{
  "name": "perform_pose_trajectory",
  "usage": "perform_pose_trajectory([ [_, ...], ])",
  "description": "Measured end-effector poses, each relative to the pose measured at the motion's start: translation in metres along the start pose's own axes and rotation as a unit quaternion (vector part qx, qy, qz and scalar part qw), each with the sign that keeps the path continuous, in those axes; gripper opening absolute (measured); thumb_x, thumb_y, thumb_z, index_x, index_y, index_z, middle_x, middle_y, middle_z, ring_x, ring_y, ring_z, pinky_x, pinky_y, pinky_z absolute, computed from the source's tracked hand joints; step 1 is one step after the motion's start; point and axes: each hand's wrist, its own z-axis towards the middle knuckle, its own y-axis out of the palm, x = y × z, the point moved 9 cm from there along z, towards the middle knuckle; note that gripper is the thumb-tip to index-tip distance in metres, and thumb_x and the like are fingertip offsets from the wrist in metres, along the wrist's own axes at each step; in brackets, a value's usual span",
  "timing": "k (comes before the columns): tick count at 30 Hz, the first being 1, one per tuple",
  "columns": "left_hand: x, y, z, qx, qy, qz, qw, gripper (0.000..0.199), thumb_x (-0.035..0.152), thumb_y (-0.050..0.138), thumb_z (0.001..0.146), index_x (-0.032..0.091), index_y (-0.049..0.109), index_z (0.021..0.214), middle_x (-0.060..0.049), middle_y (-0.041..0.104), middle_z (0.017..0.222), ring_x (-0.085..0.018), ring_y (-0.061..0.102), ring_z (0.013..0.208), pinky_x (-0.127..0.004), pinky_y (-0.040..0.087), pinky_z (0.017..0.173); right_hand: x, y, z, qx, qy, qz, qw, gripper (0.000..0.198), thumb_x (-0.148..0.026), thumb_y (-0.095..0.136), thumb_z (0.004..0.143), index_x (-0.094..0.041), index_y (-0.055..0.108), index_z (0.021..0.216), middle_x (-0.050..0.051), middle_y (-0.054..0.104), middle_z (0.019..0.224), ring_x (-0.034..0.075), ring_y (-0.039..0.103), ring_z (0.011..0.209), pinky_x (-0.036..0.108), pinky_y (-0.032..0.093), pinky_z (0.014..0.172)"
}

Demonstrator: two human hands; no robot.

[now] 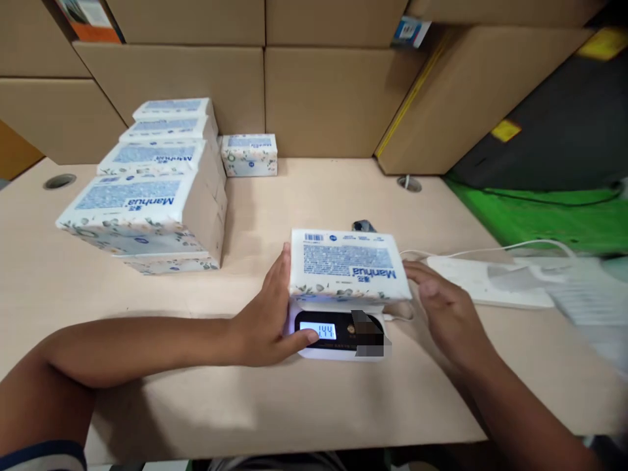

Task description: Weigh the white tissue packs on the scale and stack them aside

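Observation:
A white tissue pack printed "Manhua" in blue lies on top of a small digital scale with a black front panel. Its lit display shows digits, partly covered by a thumb; the last ones look like 44. My left hand rests at the scale's left side, fingers stretched out along the pack and thumb reaching over the display. To the right of the pack is my right hand, fingers apart and loosely bent, with the fingertips close to the pack's right edge. Whether they touch it I cannot tell.
Stacked tissue packs stand at the left, with a single pack behind them. Cardboard boxes line the back of the table. A white power strip and cables lie at the right, and a small dark object sits behind the scale.

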Motion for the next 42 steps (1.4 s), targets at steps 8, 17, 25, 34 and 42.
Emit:
perform_pose_trajectory([
  [8, 0.019, 0.016, -0.016, 0.03, 0.154, 0.148, 0.976, 0.13, 0.049, 0.066, 0.101, 0.018, -0.041, 0.167, -0.006, -0.046, 0.176, -0.042, -0.031, 0.169, -0.072, 0.008, 0.14, -0.028, 0.019, -0.009, -0.015, -0.068, -0.145, 0.987, 0.047, -0.059, 0.073, 0.096, -0.026, 0.074, 0.13, 0.012, 0.079, 0.128, 0.033, 0.077, 0.118, 0.047, 0.065, 0.098],
  [17, 0.088, -0.056, -0.155, 0.13, 0.033, 0.26, 0.956, 0.12, 0.043, 0.068, 0.097, 0.008, -0.015, 0.176, -0.012, -0.021, 0.187, -0.035, -0.013, 0.176, -0.056, 0.005, 0.145, -0.114, 0.114, -0.047, -0.128, -0.207, -0.192, 0.951, 0.106, -0.04, 0.067, 0.101, -0.023, -0.003, 0.179, 0.01, 0.086, 0.114, 0.029, 0.084, 0.085, 0.037, 0.068, 0.065],
  [25, 0.012, -0.122, -0.222, 0.228, -0.283, 0.109, 0.925, 0.09, 0.037, 0.063, 0.101, 0.034, 0.015, 0.176, -0.018, 0.054, 0.168, -0.041, 0.064, 0.146, -0.063, 0.06, 0.112, -0.167, 0.232, -0.042, -0.181, -0.48, -0.206, 0.833, 0.077, -0.031, 0.049, 0.112, -0.022, 0.01, 0.178, 0.011, 0.085, 0.093, 0.032, 0.083, 0.075, 0.043, 0.069, 0.063],
  [34, -0.036, -0.167, -0.222, 0.193, -0.374, 0.158, 0.893, 0.09, 0.053, 0.064, 0.095, 0.027, 0.028, 0.173, -0.016, 0.073, 0.141, -0.029, 0.073, 0.082, -0.045, 0.055, 0.07, -0.15, 0.237, -0.007, -0.138, -0.42, -0.253, 0.861, 0.058, -0.051, 0.061, 0.107, -0.025, 0.058, 0.159, 0.003, 0.077, 0.069, 0.025, 0.071, 0.055, 0.035, 0.055, 0.056],
  [42, -0.051, -0.174, -0.244, 0.313, -0.36, 0.073, 0.876, 0.107, 0.071, 0.082, 0.082, 0.035, 0.031, 0.169, -0.019, 0.04, 0.175, -0.048, 0.048, 0.155, -0.068, 0.049, 0.117, -0.091, 0.208, 0.201, -0.101, -0.202, -0.44, 0.869, 0.064, -0.052, 0.038, 0.109, -0.014, 0.06, 0.156, 0.017, 0.082, 0.111, 0.033, 0.077, 0.103, 0.041, 0.058, 0.085],
])
